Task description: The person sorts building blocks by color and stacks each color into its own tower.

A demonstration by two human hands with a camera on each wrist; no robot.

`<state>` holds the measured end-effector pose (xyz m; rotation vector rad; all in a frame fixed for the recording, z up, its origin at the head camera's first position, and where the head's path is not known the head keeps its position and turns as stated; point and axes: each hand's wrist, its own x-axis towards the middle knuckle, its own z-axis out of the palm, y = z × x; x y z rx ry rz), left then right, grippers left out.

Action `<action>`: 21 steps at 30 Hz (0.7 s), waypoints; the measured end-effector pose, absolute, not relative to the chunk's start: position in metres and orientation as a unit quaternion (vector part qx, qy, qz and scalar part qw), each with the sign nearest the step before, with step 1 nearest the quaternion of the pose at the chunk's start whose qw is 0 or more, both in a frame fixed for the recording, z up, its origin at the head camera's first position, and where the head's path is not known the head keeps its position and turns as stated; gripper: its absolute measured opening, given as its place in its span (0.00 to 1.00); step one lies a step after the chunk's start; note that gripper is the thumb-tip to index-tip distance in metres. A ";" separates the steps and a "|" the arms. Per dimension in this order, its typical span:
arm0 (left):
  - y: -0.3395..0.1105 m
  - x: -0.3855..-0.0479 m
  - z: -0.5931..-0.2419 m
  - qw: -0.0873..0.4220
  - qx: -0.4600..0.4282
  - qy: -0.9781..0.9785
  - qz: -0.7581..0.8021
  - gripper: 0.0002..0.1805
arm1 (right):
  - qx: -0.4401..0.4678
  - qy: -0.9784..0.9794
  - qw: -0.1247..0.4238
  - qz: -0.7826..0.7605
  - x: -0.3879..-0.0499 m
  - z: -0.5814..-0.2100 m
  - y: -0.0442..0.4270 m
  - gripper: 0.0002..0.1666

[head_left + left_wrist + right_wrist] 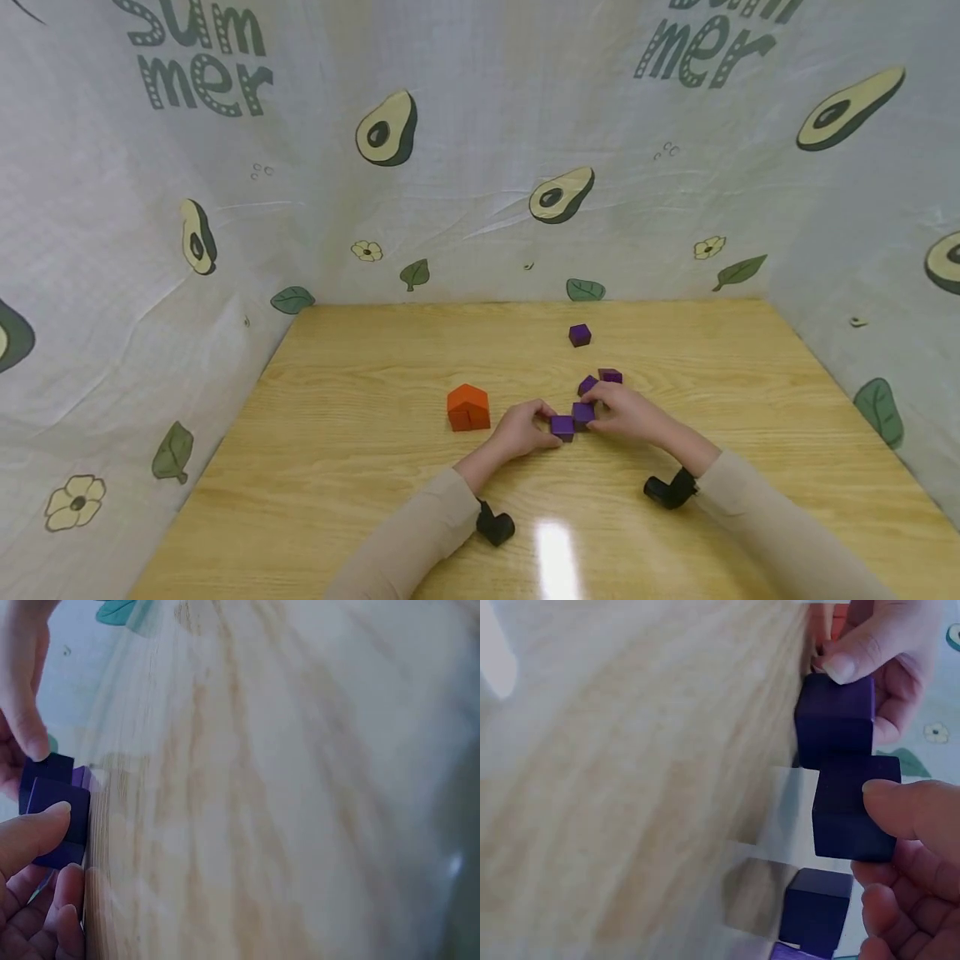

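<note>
Pinching a purple cube [562, 427] in the left hand [522, 431] and a second cube [582, 416] in the right hand [632, 414], the person works just right of centre, below mid-frame. The second cube sits slightly higher, just beside the first; a loose cube [587, 386] lies above both, nearer the right hand.

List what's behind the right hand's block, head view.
Behind the held block: a near block, a second block to its right, and a far block. The right hand hides part of the near block; whatever the held block covers cannot be seen.
</note>
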<state>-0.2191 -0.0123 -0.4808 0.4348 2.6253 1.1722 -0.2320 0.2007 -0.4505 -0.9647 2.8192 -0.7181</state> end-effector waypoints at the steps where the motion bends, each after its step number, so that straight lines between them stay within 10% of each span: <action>1: -0.012 -0.219 -0.481 0.117 0.147 0.897 0.400 0.18 | -0.316 0.917 0.048 -0.239 -0.231 -0.452 0.202 0.16; 21: -0.013 -0.219 -0.482 0.122 0.147 0.891 0.413 0.18 | -0.341 0.889 0.076 -0.297 -0.226 -0.468 0.207 0.17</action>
